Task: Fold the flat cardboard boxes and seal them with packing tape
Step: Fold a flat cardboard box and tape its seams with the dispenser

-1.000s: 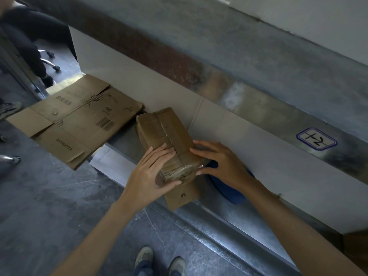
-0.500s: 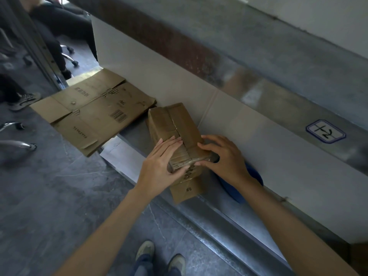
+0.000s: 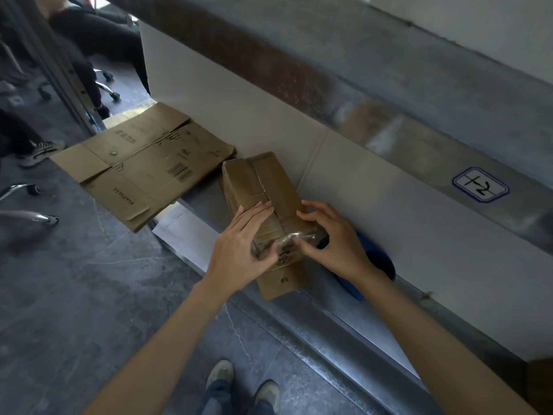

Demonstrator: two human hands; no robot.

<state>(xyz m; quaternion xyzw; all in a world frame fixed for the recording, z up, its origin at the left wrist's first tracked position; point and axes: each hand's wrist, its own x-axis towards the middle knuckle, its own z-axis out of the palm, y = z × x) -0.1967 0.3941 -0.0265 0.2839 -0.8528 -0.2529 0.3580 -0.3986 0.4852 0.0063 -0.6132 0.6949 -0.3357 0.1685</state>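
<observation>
head view: the folded box (image 3: 263, 187) lies on the metal counter (image 3: 344, 330) against the white panel (image 3: 389, 211), much where it was a second ago. the left hand (image 3: 239, 253) still lies flat on the box top with its fingers (image 3: 257, 209) straight, but its thumb has slid down onto the near end. the right hand (image 3: 338, 244) has changed more. a second ago its fingers were laid flat along the right top edge. now they curl round the near right corner, and the thumb presses the wrinkled clear tape (image 3: 288, 245) there. i judge the tape strip is already on and its loose end is being rubbed down, so this box is close to sealed. more flat cardboard (image 3: 143, 169) waits unfolded to the far left.

the far end and underside of the box are out of sight, so i cannot tell whether they are taped. a blue object (image 3: 375, 262) just right of the box is mostly covered by the right wrist; it may be the tape holder. the small dark shape by the right fingers is unclear.
</observation>
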